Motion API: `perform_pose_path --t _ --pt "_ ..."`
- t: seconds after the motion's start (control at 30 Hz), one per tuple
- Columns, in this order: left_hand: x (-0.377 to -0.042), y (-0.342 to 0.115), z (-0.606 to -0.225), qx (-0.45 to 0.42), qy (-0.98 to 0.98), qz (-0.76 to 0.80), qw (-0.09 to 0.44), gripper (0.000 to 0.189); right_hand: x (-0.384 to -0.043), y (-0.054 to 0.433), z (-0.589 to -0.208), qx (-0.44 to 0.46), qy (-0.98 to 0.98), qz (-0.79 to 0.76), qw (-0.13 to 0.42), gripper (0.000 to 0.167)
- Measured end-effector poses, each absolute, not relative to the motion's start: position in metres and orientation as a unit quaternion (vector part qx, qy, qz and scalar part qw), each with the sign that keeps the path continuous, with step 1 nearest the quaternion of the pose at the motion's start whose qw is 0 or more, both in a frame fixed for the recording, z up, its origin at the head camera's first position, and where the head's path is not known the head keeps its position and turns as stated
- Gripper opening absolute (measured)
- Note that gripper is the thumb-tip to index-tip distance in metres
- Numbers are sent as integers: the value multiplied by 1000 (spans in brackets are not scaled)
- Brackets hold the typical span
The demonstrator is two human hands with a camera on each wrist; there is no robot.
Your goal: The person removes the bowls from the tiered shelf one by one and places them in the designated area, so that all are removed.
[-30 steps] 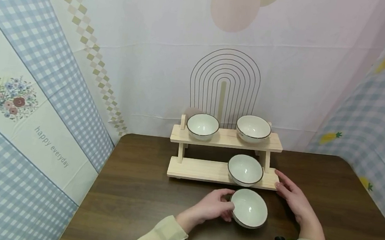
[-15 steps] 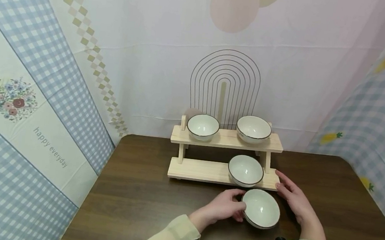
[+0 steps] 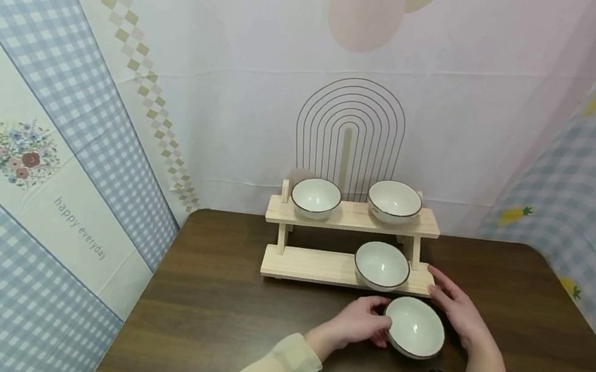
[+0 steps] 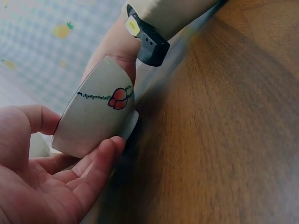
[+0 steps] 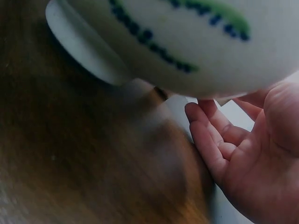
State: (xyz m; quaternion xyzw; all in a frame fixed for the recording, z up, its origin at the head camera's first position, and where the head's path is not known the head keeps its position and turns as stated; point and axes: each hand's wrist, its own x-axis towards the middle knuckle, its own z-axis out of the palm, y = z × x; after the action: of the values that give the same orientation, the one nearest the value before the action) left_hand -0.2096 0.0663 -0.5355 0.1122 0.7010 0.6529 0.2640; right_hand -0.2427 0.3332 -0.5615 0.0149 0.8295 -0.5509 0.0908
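A white bowl [image 3: 415,328] with a dark rim, a red flower and a green vine on its outside is tilted just above the table, in front of the rack. My left hand [image 3: 356,324] grips its left side, the thumb at the rim and the fingers underneath in the left wrist view. At the right end of the lower board of the two-tier wooden rack [image 3: 311,264], my right hand [image 3: 457,311] holds the board's end between thumb and index finger. The held bowl [image 5: 187,51] passes close above that hand's wrist camera, hiding part of the fingers' contact.
Another bowl [image 3: 381,266] sits on the lower board, right of its middle. On the upper board stand a left bowl [image 3: 315,198] and a right bowl [image 3: 394,202]. Brown wooden table [image 3: 206,316] extends left of the rack. A patterned cloth [image 3: 251,113] hangs behind.
My left hand has carried the tilted bowl to the right, along the front of the rack toward my right hand. The right hand and the rack have stayed in place.
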Motion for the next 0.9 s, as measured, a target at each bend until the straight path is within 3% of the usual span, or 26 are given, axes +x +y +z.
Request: perform_pose_path --t 0.9 --pt "-192 68 -535 113 701 650 271 56 -223 329 -559 17 834 -545 84 75"
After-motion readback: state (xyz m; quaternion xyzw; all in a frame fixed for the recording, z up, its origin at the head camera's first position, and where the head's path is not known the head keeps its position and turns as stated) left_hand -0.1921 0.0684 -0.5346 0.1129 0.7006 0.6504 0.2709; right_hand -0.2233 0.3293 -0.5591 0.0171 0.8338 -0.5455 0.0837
